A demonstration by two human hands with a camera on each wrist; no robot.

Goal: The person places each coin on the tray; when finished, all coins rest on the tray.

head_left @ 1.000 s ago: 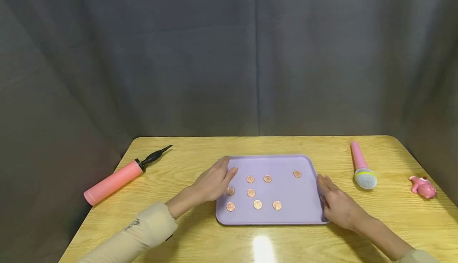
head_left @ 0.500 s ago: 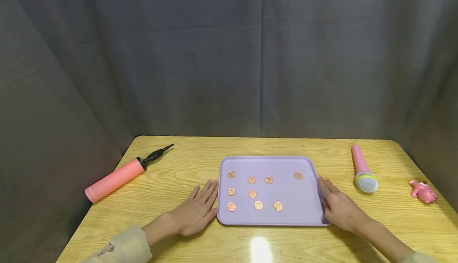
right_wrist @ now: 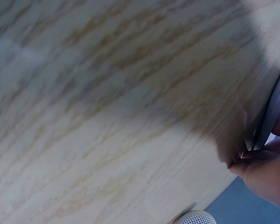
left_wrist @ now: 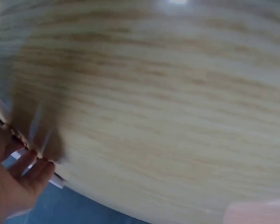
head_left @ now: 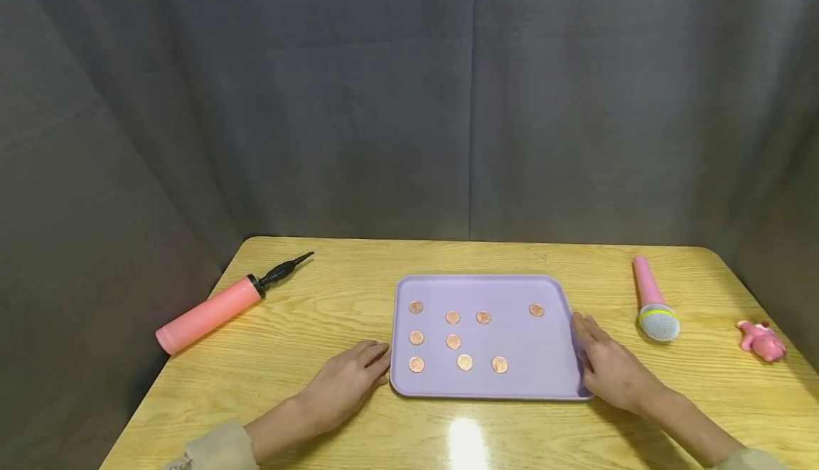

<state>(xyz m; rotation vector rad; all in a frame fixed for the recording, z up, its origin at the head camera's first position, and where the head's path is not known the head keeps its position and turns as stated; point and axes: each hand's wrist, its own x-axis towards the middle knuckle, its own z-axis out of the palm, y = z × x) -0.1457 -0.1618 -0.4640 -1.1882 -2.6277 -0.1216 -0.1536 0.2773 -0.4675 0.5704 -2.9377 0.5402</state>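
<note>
A lavender rectangular tray (head_left: 537, 363) lies on the wooden table with several copper-coloured coins (head_left: 453, 342) spread flat over it, mostly on its left side. My left hand (head_left: 342, 385) is at the tray's left rim with bent fingers; in the left wrist view the curled fingers (left_wrist: 37, 175) meet a thin pale edge of it. On the opposite side my right hand (head_left: 614, 370) holds the right rim near its front corner. The right wrist view shows that hand (right_wrist: 266, 172) gripping the dark-looking rim, its fingertips low by the tabletop.
A pink balloon hand pump (head_left: 211, 317) with a black nozzle lies to the left. Beyond my right hand are a pink toy microphone (head_left: 652, 303) and a small pink toy figure (head_left: 763, 342). A grey curtain (head_left: 358, 100) hangs behind the table (head_left: 333, 299).
My left hand moved from over the tray's left side to flat on the table beside it, then its fingers bent at the rim. A coin previously hidden there shows. The right hand stayed on the tray.
</note>
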